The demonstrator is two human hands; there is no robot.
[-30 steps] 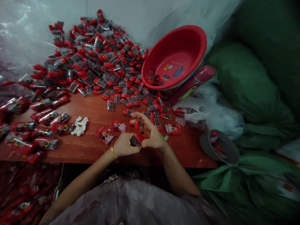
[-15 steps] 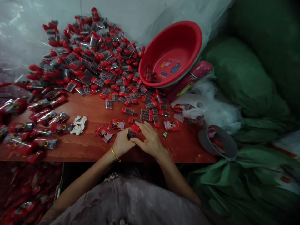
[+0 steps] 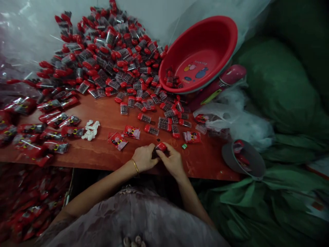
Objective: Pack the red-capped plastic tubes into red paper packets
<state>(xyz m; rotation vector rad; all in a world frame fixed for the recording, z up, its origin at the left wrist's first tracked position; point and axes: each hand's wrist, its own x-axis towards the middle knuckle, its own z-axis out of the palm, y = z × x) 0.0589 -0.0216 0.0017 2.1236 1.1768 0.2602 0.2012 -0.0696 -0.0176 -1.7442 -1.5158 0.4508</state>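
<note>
Both my hands meet near the table's front edge around one small red-capped clear container [image 3: 161, 146]. My left hand [image 3: 144, 157], with a gold bangle at the wrist, is closed on its body, which the fingers mostly hide. My right hand [image 3: 172, 162] pinches around the red cap with thumb and fingers. A small dark bit [image 3: 158, 140] shows just beyond the fingers. Similar containers filled with dark round pieces lie past the hands, the nearest being a tilted container [image 3: 151, 130]. Flat red printed packets [image 3: 132, 132] lie to the left, and another red packet [image 3: 191, 137] to the right.
A large heap of red-capped containers [image 3: 102, 58] rises at the back. A tilted red basin [image 3: 205, 44] leans beside it. Filled red packets [image 3: 55, 133] and white finger cots [image 3: 90, 130] lie left. A grey bowl [image 3: 228, 157] and green sacks [image 3: 280, 75] stand right.
The view has shifted, so the tabletop things appear further right. My hands have drawn closer together and lower around the container, with its dark-filled body now mostly covered.
</note>
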